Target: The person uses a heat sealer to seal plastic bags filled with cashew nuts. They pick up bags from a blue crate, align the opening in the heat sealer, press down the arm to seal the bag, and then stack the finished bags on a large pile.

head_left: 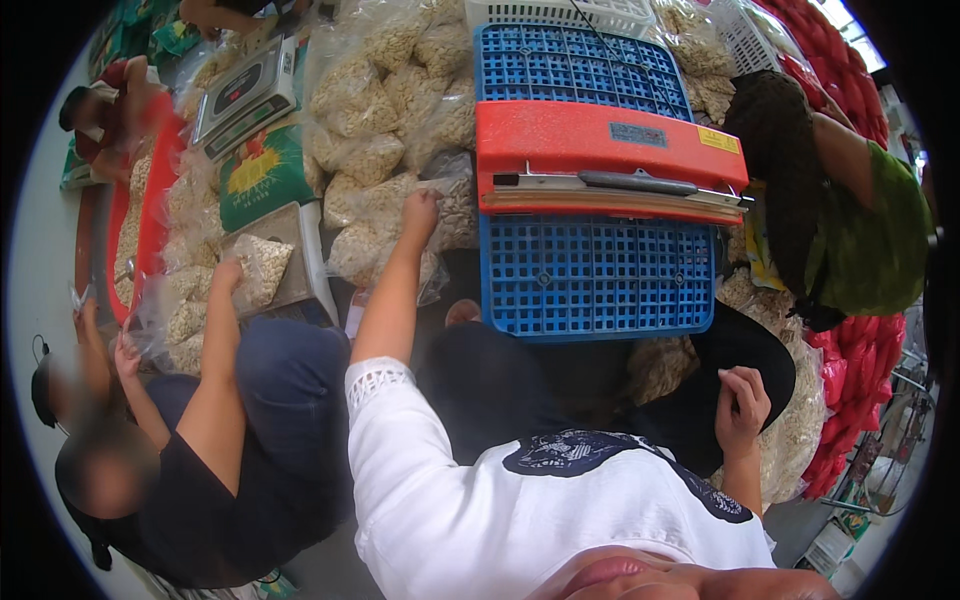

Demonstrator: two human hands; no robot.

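My left hand (420,212) reaches forward, its fingers closed on the thin plastic of a clear bag (455,208) filled with small pale pieces. More such filled bags (375,200) lie heaped around it. My right hand (742,408) is by my right knee, fingers loosely curled and apart, with nothing visible in it. Ahead of me a red bag sealer (610,150) with a black-handled bar lies across an upturned blue plastic crate (600,270), to the right of my left hand.
At left, a co-worker's hand (228,275) touches a filled bag (262,268) near a scale (245,95). A red tub (160,190) of pale pieces stands beyond. On the right, a person in green (870,240) sits close to red bags (860,360). White baskets (560,15) stand behind the crate.
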